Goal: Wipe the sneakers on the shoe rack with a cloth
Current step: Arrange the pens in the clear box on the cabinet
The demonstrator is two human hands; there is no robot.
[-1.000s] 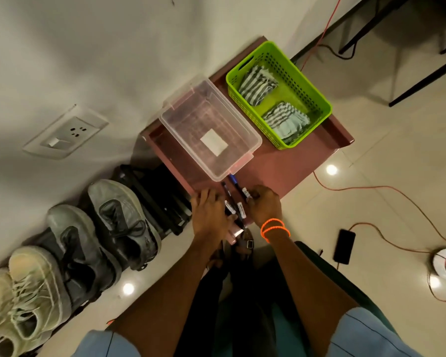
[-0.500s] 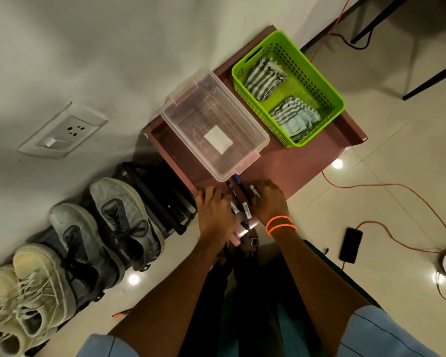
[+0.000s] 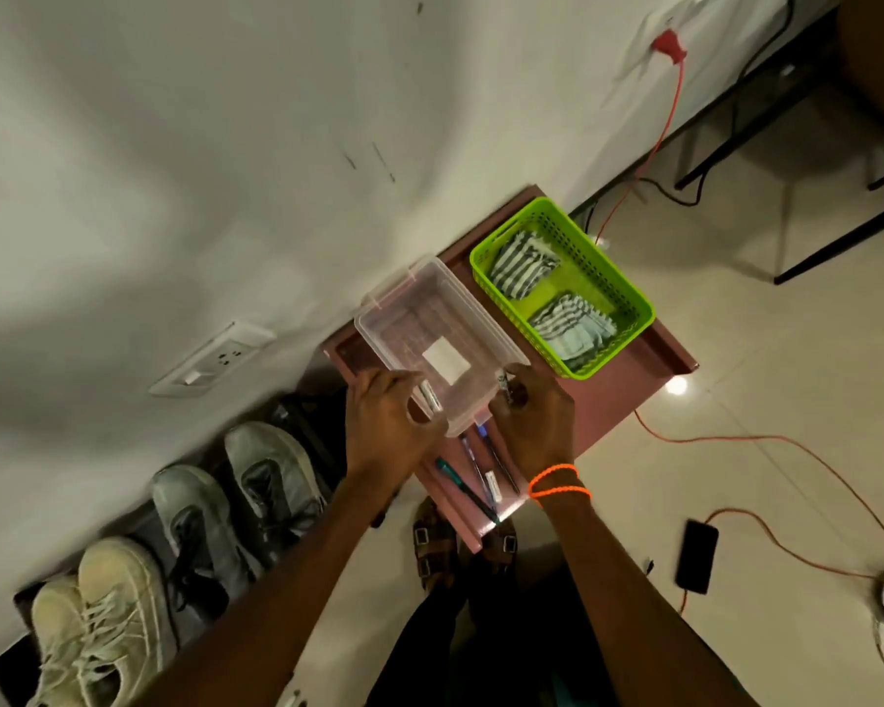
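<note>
Both hands are working at the near end of the clear tub (image 3: 442, 349) on the pink desk (image 3: 629, 395): left hand (image 3: 386, 421) is pinching a marker (image 3: 428, 396), right hand (image 3: 534, 418) is pinching another (image 3: 503, 387) at the tub's rim. Looks like clearing pens, so wiping isn't started. Cloths (image 3: 524, 265) are sitting in the green basket (image 3: 629, 290) at the desk's far end; sneakers (image 3: 271, 482) are waiting on the shoe rack (image 3: 6, 671), left of the desk. Next move: dropping markers, grabbing a cloth
</note>
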